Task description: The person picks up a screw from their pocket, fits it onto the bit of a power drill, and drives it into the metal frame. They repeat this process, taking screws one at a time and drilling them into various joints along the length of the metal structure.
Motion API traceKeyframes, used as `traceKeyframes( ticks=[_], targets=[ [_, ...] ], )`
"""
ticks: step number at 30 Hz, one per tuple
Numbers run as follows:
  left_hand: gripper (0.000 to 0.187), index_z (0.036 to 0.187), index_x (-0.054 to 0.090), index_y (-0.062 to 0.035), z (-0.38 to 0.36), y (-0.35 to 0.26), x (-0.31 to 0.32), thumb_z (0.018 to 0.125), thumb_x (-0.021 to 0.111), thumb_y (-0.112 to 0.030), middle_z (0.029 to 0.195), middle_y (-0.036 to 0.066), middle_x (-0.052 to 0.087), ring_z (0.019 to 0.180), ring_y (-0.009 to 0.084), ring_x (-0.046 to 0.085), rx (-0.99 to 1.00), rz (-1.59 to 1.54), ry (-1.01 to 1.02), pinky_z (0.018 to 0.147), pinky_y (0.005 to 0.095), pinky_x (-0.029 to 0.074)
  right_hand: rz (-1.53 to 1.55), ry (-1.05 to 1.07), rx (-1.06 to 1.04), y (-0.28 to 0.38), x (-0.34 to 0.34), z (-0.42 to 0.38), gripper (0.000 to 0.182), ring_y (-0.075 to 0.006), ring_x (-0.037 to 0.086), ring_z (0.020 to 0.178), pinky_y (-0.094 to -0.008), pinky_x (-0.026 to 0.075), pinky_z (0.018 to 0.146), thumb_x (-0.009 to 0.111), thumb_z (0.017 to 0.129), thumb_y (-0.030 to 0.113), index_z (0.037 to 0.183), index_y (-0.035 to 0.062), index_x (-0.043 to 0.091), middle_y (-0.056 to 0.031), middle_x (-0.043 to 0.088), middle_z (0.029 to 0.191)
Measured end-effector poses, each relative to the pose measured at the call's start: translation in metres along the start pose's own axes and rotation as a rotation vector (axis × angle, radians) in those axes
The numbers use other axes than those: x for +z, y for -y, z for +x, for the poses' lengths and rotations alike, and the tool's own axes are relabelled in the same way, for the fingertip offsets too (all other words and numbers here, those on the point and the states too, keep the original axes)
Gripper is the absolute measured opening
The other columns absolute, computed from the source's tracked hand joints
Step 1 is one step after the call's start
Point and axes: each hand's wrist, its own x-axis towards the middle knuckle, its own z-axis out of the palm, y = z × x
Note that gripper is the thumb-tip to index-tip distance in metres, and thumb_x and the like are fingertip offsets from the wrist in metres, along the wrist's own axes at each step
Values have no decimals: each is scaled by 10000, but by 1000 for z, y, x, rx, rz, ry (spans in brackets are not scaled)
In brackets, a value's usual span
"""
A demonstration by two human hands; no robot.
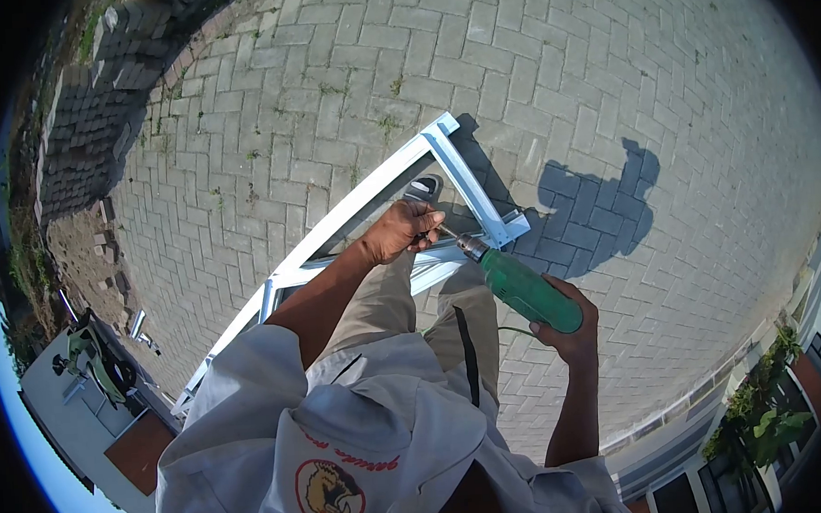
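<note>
My right hand [570,327] is wrapped round the rear of a green power drill [528,290], whose metal chuck [471,245] points up and to the left. A thin bit runs from the chuck toward my left hand [402,229]. The fingers of my left hand are pinched together at the bit's tip; anything small between them is too hidden to name. Beneath both hands lies a white metal frame [361,191] with crossbars, and its short end bar [465,181] is just beyond the drill. My legs are over the frame, with one shoe [424,188] showing inside it.
Grey interlocking pavers [327,84] cover the ground. Stacked paving blocks [97,115] stand at the upper left. A table [65,405] with a green machine [105,365] is at the lower left. Plants [777,423] line the building at the lower right. A cable trails behind the drill.
</note>
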Motion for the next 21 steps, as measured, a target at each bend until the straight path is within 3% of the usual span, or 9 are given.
traceKeyframes(
  ticks=[2,7,11,14,19,21],
  targets=[
    [322,896,610,-44,-1,-2,9,1012,710,-327,720,39,649,553,88,565,-26,-72,8,435,226,379,18,-16,-19,-3,-4,-9,751,-219,682,1158,-365,536,1011,844,656,2,1372,-26,619,-161,699,1272],
    [539,862,652,-60,-18,7,43,946,702,-590,692,27,620,538,97,548,-15,-155,-157,448,241,355,46,-106,-73,-9,-16,-46,733,-211,694,1126,-352,540,996,843,676,16,1372,-29,617,-163,713,1245],
    [464,834,633,-64,-51,31,39,968,714,-501,678,15,573,536,92,500,82,47,-383,466,258,359,5,-212,-207,-24,-22,-64,717,-196,708,1081,-343,552,964,841,692,34,1370,-30,615,-150,736,1192],
    [423,792,598,-64,-79,35,44,998,687,-423,674,8,536,541,93,474,133,253,-515,493,278,374,-89,-243,-174,-28,-22,-64,711,-199,722,1060,-341,561,943,839,701,45,1372,-24,612,-159,748,1164],
    [397,752,600,-51,-93,12,25,983,704,-356,642,4,528,526,88,470,160,561,-599,484,280,362,-220,-323,-229,-43,-7,-50,707,-229,744,1046,-347,571,929,847,707,68,1374,8,617,-174,753,1152],
    [391,727,624,-46,-91,1,0,965,721,-341,646,12,552,535,86,484,174,491,-566,486,279,374,-225,-365,-199,-49,5,-43,704,-238,747,1043,-353,573,928,851,707,77,1370,22,623,-172,753,1155]
  ],
)
